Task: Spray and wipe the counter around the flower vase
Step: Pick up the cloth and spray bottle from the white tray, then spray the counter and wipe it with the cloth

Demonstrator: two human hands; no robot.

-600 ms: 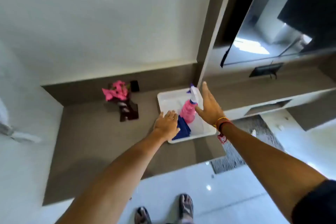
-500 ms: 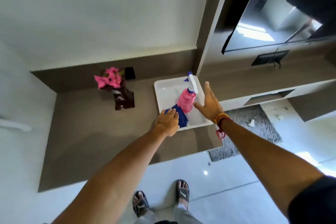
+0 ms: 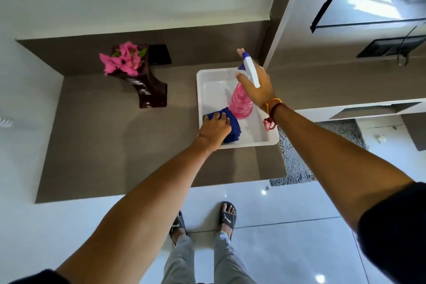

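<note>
Head view: right hand (image 3: 255,85) wraps the spray bottle (image 3: 242,101) neck, bottle upright in the white tray (image 3: 202,90). Left hand (image 3: 215,129) presses on the blue cloth (image 3: 232,127) at tray's near-left corner, fingers curled on it. Vase (image 3: 147,85) stands left of tray, apart, on the table (image 3: 103,145); left hand is nearer.

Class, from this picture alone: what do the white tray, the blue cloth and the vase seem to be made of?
White tray: probably plastic, with smooth, thin moulded walls.
Blue cloth: soft fabric, matte, lying in folded layers.
Vase: dark and glossy with bright highlights, perhaps glazed ceramic or glass; the picture leaves this open.
</note>
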